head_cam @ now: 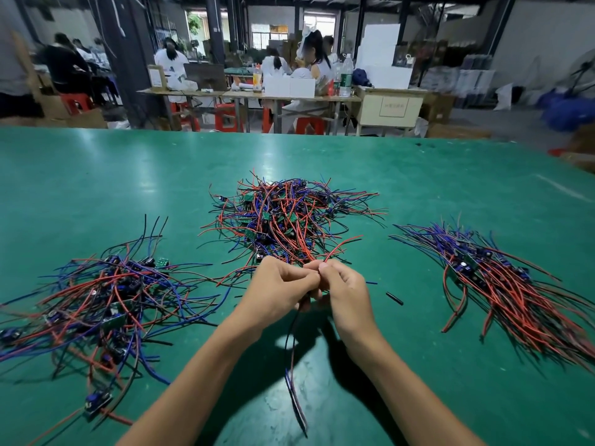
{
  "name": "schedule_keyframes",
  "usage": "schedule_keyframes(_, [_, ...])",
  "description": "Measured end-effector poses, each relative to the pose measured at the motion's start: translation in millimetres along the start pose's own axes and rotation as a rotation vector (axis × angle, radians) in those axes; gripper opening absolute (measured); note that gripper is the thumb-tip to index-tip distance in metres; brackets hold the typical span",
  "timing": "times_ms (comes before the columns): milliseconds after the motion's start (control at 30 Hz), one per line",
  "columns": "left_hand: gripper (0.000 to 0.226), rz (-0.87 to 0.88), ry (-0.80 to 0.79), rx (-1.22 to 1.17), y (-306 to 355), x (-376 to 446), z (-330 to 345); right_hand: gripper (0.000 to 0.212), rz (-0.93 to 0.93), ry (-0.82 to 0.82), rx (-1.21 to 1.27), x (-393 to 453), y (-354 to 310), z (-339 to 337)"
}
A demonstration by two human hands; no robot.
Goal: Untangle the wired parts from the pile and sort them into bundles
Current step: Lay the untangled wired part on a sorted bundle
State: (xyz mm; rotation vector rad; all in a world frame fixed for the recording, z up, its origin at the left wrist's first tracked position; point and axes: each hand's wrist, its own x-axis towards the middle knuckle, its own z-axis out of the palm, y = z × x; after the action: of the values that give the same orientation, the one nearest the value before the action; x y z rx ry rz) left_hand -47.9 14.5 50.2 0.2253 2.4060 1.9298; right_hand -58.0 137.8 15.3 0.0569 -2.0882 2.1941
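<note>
A tangled pile (289, 217) of small green boards with red, blue and black wires lies mid-table. Just in front of it, my left hand (277, 289) and my right hand (344, 292) meet, fingers curled, pinching one wired part (291, 358). Its red wire curves up past my right fingertips, and its dark wires hang down between my forearms toward me. A loose spread of wired parts (106, 300) lies at the left. At the right, a bundle (502, 284) lies with its wires roughly aligned.
The green table (96, 188) stretches wide around the piles. A short black tube piece (394, 298) lies right of my hands. Beyond the far edge, several people sit at worktables with boxes, bottles and red stools.
</note>
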Motion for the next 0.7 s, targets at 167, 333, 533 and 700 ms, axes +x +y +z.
schedule_keyframes(167, [0.017, -0.011, -0.106, 0.025, 0.9, 1.5, -7.8, 0.034, 0.012, 0.090, 0.056, 6.8, -1.5, -4.1])
schedule_keyframes(333, [0.014, -0.044, -0.291, 0.088, 4.7, -0.4, -18.2, 0.031, 0.034, 0.187, 0.074, 16.0, -3.3, -15.7])
schedule_keyframes(533, [0.030, -0.067, -0.466, 0.187, 8.2, -4.6, -26.7, 0.031, 0.084, 0.270, 0.150, 20.5, -7.8, -24.3])
schedule_keyframes(700, [0.025, -0.117, -0.509, 0.103, 10.3, -7.7, -33.4, 0.026, 0.335, 0.049, 0.707, 17.6, -15.2, -33.3])
